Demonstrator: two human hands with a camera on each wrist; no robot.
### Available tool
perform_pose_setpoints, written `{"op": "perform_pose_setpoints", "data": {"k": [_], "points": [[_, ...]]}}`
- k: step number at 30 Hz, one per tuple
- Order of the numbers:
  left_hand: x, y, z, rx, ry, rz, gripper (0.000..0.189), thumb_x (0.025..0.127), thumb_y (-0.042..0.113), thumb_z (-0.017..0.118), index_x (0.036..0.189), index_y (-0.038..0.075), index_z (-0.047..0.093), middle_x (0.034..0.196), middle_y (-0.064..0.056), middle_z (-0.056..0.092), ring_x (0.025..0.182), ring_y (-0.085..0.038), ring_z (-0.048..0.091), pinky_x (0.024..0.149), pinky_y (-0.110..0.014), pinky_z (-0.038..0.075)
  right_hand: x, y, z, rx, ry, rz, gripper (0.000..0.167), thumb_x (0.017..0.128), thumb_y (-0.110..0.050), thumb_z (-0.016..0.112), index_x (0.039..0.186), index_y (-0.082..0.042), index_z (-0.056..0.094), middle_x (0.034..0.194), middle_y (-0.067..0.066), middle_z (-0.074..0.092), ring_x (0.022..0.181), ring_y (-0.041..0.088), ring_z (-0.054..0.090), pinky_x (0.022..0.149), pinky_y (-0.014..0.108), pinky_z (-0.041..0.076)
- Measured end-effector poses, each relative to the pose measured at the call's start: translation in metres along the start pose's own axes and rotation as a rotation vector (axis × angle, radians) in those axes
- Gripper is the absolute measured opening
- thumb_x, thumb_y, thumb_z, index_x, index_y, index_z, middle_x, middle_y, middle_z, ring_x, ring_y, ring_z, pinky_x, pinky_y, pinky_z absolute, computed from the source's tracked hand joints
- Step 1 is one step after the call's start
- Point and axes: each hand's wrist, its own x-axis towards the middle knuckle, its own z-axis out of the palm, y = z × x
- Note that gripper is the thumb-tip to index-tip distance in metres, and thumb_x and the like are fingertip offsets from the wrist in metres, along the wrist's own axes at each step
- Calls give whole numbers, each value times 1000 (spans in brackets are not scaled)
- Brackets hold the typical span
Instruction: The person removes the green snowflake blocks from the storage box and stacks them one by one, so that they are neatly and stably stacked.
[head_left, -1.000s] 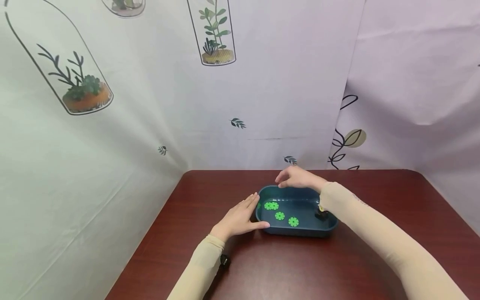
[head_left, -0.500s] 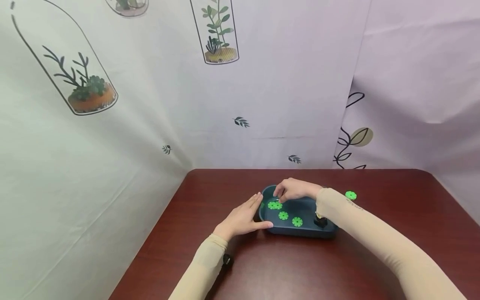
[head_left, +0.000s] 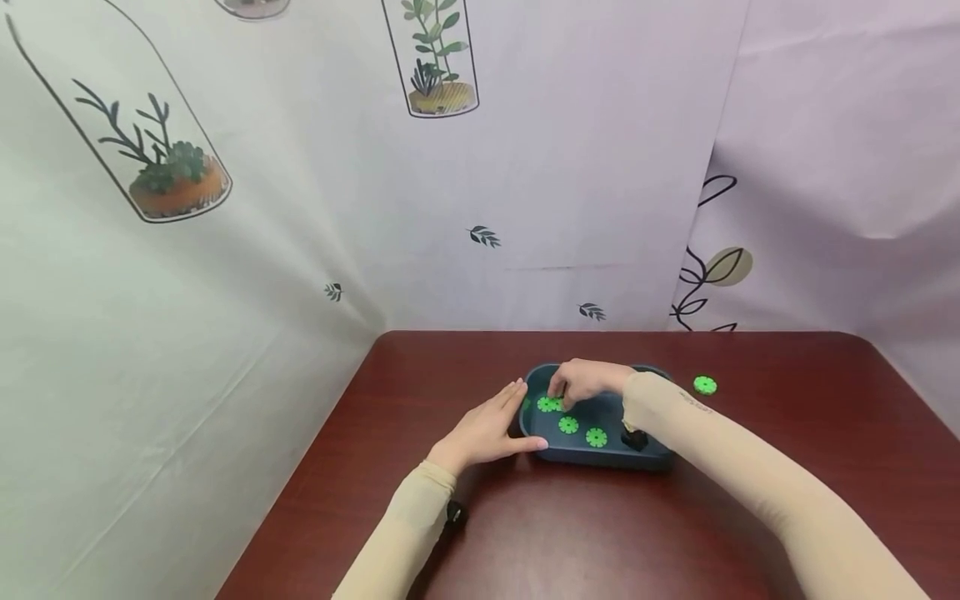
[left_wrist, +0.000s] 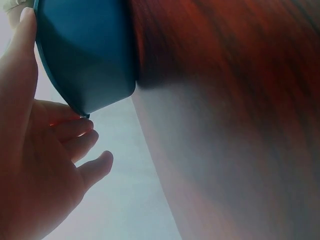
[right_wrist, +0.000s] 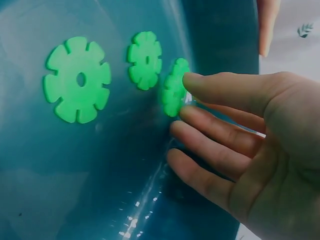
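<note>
A dark teal tray (head_left: 615,457) with rounded ends stands on the table. My left hand (head_left: 483,425) rests against its left end, fingers fairly straight and thumb at the near rim. In the left wrist view, that thumb and the fingertips meet the tray's edge. My right hand (head_left: 588,379) reaches down into the tray. In the right wrist view its thumb and forefinger pinch a green notched building disc (right_wrist: 172,95), partly hidden by the thumb. Another green disc (head_left: 546,404) lies beside it. Two more green discs, a middle one (right_wrist: 145,60) and a nearer one (right_wrist: 77,80), lie flat on the tray floor.
One green disc (head_left: 705,385) lies on the reddish-brown table (head_left: 585,533), right of the tray beyond the right forearm. Behind the table hangs pale cloth (head_left: 570,167) printed with plants. Small black wrist cameras show under the left wrist (head_left: 455,512) and right wrist (head_left: 634,438).
My right hand has come down from above the tray's far rim to the discs at its left end. The disc on the table came into view beyond the right forearm. The left hand stays at the tray.
</note>
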Motion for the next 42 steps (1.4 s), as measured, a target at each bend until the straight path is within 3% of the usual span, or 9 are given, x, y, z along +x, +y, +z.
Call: {"op": "perform_pose_setpoints", "data": {"k": [5,11,21,33,42], "points": [[1,0,0,0,7,9,105,88,76,54,161,8,22,167,-6,21,152,-17,20,113,-41,39,4,-1,3,-72,-21,-5,33,88,-6,76,120,-7,73,116,5,70,105,20,66,89,38,56],[-1,0,0,-11,10,4,105,87,76,55,161,10,22,167,-5,21,152,-16,20,113,-41,38,9,3,9,-106,11,-36,30,86,-4,77,116,-9,74,110,3,69,99,18,65,87,38,56],[-1,0,0,-16,9,5,105,88,76,55,162,10,20,167,-5,20,152,-15,20,114,-41,37,10,2,12,-72,0,-41,24,85,-7,80,106,-13,70,93,-3,63,81,11,57,77,32,53],[1,-1,1,-13,23,23,104,88,75,56,161,9,21,167,-6,20,152,-15,20,115,-39,36,10,6,13,-54,6,-49,27,83,-9,83,96,-17,62,85,-3,58,75,12,53,70,30,49],[0,-2,1,-10,19,19,105,87,76,55,161,9,21,167,-6,21,152,-17,20,115,-41,36,4,10,9,-4,17,-65,23,88,1,73,98,-17,65,81,-3,63,66,11,54,63,27,46]]}}
